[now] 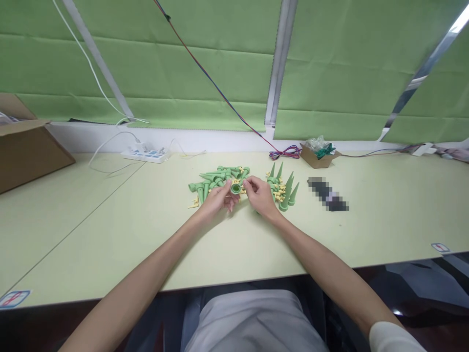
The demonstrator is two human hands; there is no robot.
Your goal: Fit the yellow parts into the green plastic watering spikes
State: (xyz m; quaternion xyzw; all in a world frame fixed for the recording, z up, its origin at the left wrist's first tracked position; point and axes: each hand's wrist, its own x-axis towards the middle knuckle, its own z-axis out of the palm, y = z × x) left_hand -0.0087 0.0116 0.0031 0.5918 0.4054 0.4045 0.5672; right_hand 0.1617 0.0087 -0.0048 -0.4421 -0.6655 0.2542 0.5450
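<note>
My left hand (pixel 219 199) is closed round a green hollow part (pixel 236 188), whose round open end faces me. Close against its right side, my right hand (pixel 257 191) has thumb and fingertips pinched together; whatever is between them is too small to make out. Behind and left of my left hand lies a pile of green cone-shaped parts (pixel 208 177) with small yellow pieces (pixel 196 201) among them. To the right of my right hand, green spikes (pixel 288 190) stand upright beside more yellow pieces (pixel 280 189).
A small cardboard box (pixel 315 159) with plastic bags and a coil of wire (pixel 286 152) sit at the table's back. A blurred dark object (pixel 327 194) lies right. Back left are a power strip (pixel 146 154) and a large cardboard box (pixel 32 151).
</note>
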